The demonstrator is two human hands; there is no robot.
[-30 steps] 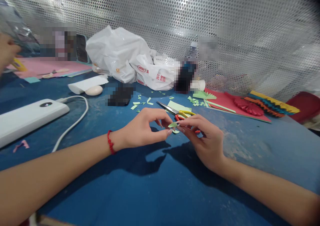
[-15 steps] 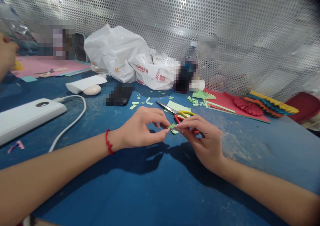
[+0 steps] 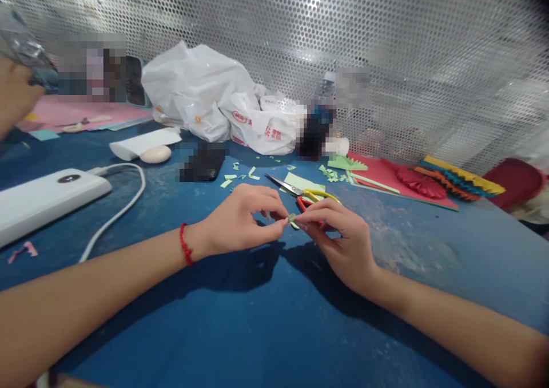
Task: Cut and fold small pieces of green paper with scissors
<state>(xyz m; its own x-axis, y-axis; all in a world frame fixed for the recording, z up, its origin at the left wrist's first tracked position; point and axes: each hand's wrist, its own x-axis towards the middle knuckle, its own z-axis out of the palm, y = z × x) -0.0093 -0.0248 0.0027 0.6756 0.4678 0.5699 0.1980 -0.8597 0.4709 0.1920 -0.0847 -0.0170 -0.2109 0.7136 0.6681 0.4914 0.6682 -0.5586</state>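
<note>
My left hand [image 3: 240, 222], with a red thread band at the wrist, and my right hand [image 3: 343, 242] meet fingertip to fingertip over the blue table [image 3: 266, 331]. Both pinch one small light green paper piece [image 3: 292, 218] between thumb and fingers. Just behind my hands lie scissors [image 3: 300, 192] with yellow and red handles, resting partly on a light green paper sheet [image 3: 305, 182]. Small green paper scraps [image 3: 240, 176] are scattered beyond them.
A white power bank [image 3: 43, 199] with a cable lies at the left. White plastic bags [image 3: 214, 105] sit at the back, a phone [image 3: 203, 163] in front of them. Folded coloured paper fans [image 3: 446, 179] and red paper lie at the right. Another person's hand [image 3: 15, 93] shows at the far left.
My two hands have drawn closer together, and the green paper piece now looks smaller and more folded between the fingertips. The view has shifted slightly.
</note>
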